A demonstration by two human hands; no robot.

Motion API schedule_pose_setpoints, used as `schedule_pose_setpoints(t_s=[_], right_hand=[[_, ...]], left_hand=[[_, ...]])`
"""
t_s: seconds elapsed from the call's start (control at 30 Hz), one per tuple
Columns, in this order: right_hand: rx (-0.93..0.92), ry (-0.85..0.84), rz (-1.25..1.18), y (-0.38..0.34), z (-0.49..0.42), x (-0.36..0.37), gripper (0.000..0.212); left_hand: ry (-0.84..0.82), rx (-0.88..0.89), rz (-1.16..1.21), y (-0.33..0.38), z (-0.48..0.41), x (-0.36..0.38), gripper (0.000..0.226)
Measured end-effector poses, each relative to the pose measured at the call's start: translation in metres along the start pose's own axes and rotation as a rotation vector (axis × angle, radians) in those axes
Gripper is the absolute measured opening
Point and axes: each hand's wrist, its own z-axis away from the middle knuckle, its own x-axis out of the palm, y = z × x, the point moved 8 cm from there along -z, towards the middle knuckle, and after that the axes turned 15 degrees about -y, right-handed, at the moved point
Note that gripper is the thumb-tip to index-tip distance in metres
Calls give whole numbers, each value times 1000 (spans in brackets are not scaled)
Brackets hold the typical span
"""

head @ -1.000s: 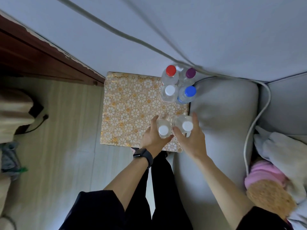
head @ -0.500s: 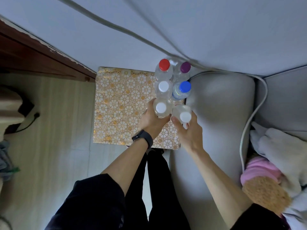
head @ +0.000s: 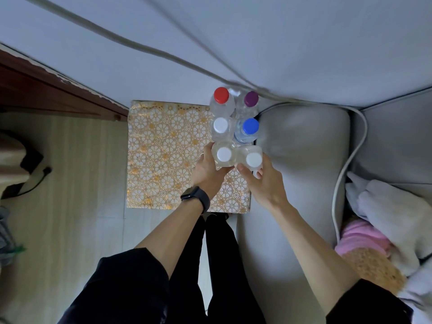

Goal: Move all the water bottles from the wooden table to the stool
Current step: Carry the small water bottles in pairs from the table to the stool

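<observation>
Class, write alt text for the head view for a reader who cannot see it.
From above: the left hand grips one white-capped bottle and the right hand a second bottle, at the right edge of a gold-patterned stool. Beyond them stand four bottles capped red, purple, white and blue. A grey cushion lies to the right.

Surface materials around the square stool with a white-and-gold patterned cover (head: 163,155).
The cover is smooth, its gold print glossy. The red-capped clear plastic bottle (head: 221,99), purple-capped bottle (head: 251,99), blue-capped bottle (head: 250,125), rear white-capped bottle (head: 221,125), left white-capped bottle (head: 224,154) and right white-capped bottle (head: 253,159) are transparent, shiny plastic with smooth opaque caps. Pale plank floor (head: 77,183): matt wood grain. Dark brown wooden furniture (head: 35,90): chipped pale edge. Grey sofa cushion (head: 304,148): matt, soft cloth. Black wristwatch (head: 196,197): matt strap.
</observation>
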Motion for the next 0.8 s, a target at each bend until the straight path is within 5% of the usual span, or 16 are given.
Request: schedule_pose_setpoints(t_s=[0.8], right_hand=[[-22, 73, 40, -8, 0, 13, 61]], left_hand=[[13, -103, -118, -5, 5, -8, 73]])
